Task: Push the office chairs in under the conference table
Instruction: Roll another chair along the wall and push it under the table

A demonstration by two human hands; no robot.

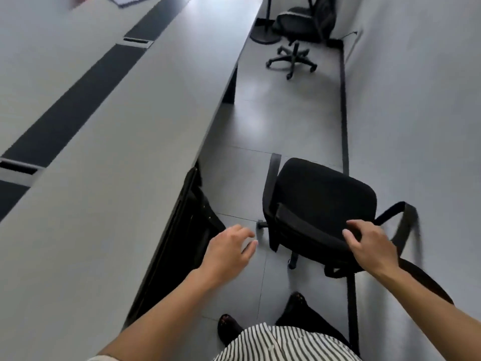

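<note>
Fingers of the right hand (pixel 369 246) curl over the top edge of the backrest of the nearest office chair (pixel 322 204), thumb toward the seat side, so the hand is closed on that padded rim. The chair sits directly ahead of the grip, its black seat stretching away from the hand, with one armrest on the table side and the other sweeping out toward the white wall (pixel 416 100). It stands on the grey tiled floor (pixel 273 121), apart from the conference table (pixel 130 126), with a strip of bare floor between its near armrest and the table edge; it is not under the tabletop. A caster shows below the seat on the table side.

The left hand (pixel 229 252) hovers over the floor between the table edge and the chair, fingers loosely spread and holding nothing, just short of the chair's near armrest. To its left, a second black chair (pixel 187 230) is tucked beneath the tabletop, only part of it showing past the edge.

At the far end of the room, another office chair (pixel 296 29) stands well away from the table, near the corner, beside a round floor-stand base (pixel 263 37). The person's striped garment (pixel 281 342) and dark shoes fill the bottom of the view.
</note>
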